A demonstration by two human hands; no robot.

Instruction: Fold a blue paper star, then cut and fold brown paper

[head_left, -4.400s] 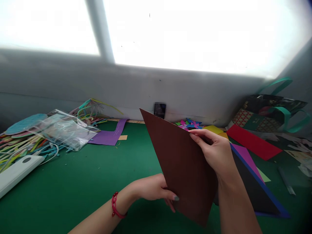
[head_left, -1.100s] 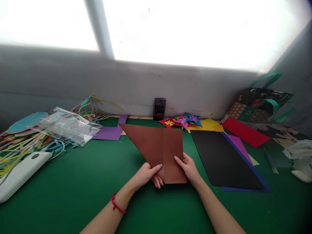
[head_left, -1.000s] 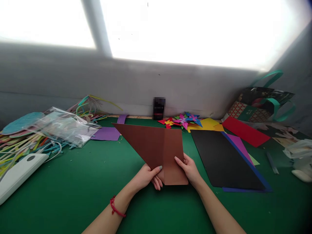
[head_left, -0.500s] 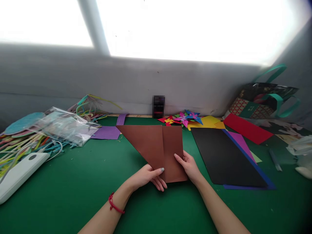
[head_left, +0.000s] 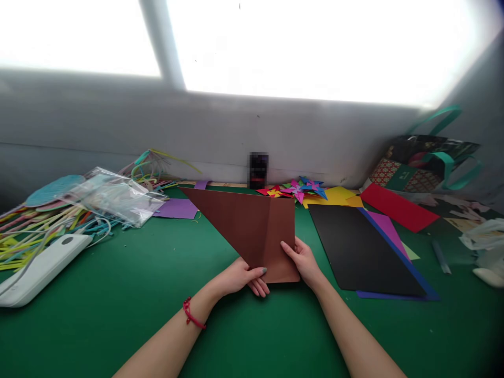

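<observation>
Brown paper (head_left: 236, 223) was just left of the black sheet (head_left: 360, 249). The left hand (head_left: 241, 276) had its grip on the paper's bottom, the right hand (head_left: 304, 259) on its side. Squeezing too hard could have crumpled it.
</observation>
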